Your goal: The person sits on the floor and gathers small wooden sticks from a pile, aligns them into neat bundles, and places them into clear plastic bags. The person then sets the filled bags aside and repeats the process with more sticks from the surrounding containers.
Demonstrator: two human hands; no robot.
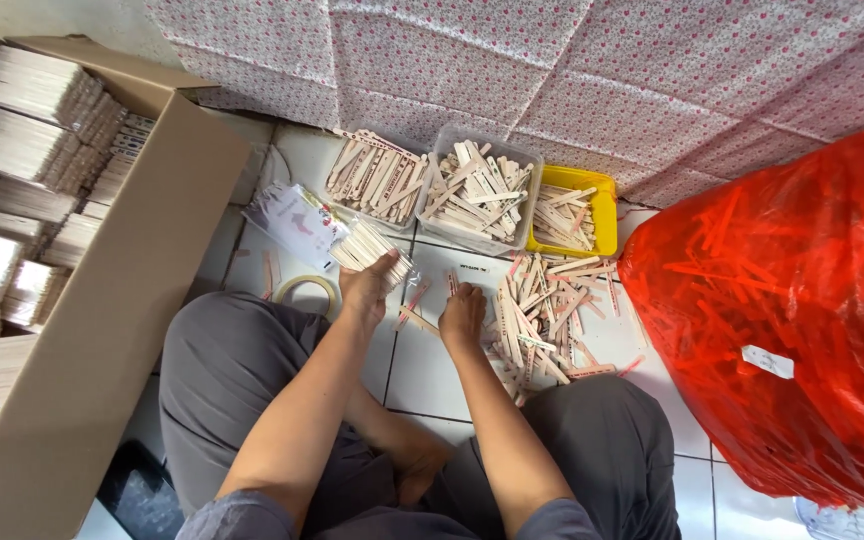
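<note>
Gripping a stick bundle (370, 246), left hand (367, 285) closes (right hand (462, 315) unclear).

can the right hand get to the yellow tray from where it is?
Probably yes. The right hand rests on the floor tiles beside the loose stick pile, and the yellow tray sits just beyond that pile with its top open. Only the low pile lies between; nothing stands in the way.

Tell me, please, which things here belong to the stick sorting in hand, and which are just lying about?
In use:
left hand holding a stick bundle
right hand on the loose stick pile
two clear tubs and a yellow tub, all holding sticks

Lying about:
tape roll
red plastic bag
cardboard box of stacked sticks
</note>
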